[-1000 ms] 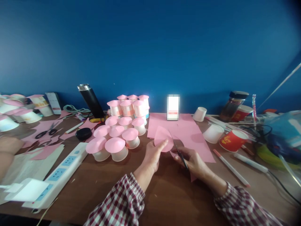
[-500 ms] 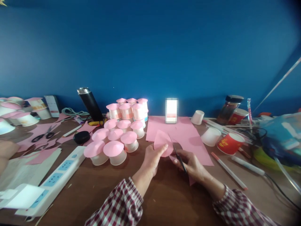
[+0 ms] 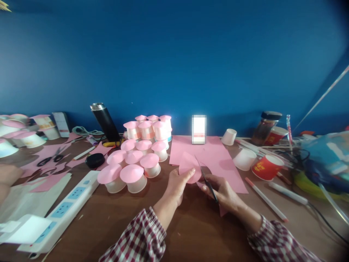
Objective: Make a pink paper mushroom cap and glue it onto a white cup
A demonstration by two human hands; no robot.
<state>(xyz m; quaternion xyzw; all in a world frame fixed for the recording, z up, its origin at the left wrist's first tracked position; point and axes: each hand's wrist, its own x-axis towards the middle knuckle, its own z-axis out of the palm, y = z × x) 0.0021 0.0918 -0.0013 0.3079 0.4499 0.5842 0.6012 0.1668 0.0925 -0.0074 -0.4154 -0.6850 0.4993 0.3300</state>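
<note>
A brown table (image 3: 191,233) bears one large pink sheet (image 3: 215,156) at the far middle, with twelve pink-capped cups (image 3: 136,153) clustered left of it. Right of the sheet lie three white cups (image 3: 245,159) and one red cup (image 3: 266,166). Near centre, the left hand (image 3: 178,180) pinches one rounded pink paper piece (image 3: 189,165); the right hand (image 3: 223,189), closed around one pair of scissors (image 3: 207,180), has the blades at that piece's right edge.

One head-worn view looks forward and down, near the table (image 3: 191,225)
</note>
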